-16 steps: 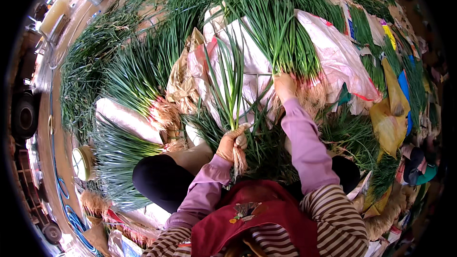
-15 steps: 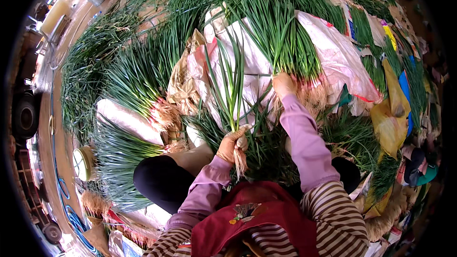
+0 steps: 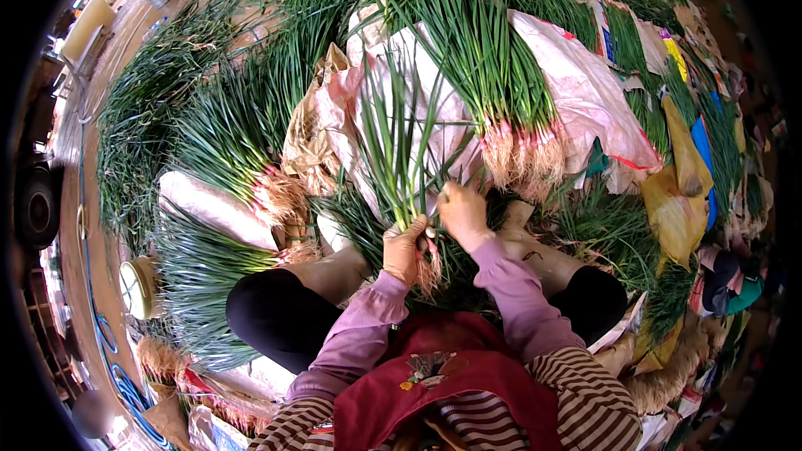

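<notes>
My left hand [image 3: 403,249] grips a small bunch of green onions [image 3: 396,146] near the roots, the leaves fanning upward and the pale pink roots hanging below my fingers. My right hand [image 3: 462,211] is right beside it, fingers pinched on a leaf of that same bunch just above the left hand. A large heap of green onions [image 3: 487,58] with pinkish roots lies straight ahead on a pale plastic sheet [image 3: 585,100]. Both sleeves are mauve, and my knees show below.
More green onion piles spread to the left [image 3: 209,129] and lower left [image 3: 196,271]. Crumpled brown paper [image 3: 313,138] lies among them. Yellow and blue bags [image 3: 681,192] sit at the right. A round clock-like dial [image 3: 134,288] stands at the left, near a blue hose [image 3: 96,317].
My right hand has drawn back from the big heap's roots to the bunch held in my left hand. The left hand has stayed about where it was.
</notes>
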Available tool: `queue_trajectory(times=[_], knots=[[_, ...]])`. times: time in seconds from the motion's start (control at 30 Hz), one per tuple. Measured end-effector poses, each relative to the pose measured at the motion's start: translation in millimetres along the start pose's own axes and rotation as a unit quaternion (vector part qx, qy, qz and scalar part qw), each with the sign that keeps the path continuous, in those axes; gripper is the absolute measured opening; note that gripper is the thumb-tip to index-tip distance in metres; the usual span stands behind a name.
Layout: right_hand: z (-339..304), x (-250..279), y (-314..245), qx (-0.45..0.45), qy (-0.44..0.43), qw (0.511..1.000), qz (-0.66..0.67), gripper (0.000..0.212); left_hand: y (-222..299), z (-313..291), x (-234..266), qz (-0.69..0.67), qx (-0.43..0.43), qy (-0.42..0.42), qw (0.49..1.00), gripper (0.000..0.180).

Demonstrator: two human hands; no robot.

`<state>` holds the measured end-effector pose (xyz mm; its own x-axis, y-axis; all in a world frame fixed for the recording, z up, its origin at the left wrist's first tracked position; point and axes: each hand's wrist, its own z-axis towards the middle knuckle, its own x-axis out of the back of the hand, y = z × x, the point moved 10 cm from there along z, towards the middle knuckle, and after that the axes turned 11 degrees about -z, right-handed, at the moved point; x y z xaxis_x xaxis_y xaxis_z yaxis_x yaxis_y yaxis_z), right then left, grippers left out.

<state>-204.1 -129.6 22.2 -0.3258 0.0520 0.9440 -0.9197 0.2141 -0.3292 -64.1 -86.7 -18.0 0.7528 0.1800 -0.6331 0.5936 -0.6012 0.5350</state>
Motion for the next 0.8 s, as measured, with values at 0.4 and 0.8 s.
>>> queue_trajectory(times=[0.4, 0.8], knots=[[135, 39, 90, -0.067, -0.099, 0.962, -0.244, 0.025, 7, 10, -19, -0.107, 0.040, -0.107, 0.988, 0.021], [-56, -8, 17, -0.088, -0.206, 0.873, 0.433, 0.030, -13, 11, -6, 0.047, 0.042, -0.020, 0.998, 0.014]])
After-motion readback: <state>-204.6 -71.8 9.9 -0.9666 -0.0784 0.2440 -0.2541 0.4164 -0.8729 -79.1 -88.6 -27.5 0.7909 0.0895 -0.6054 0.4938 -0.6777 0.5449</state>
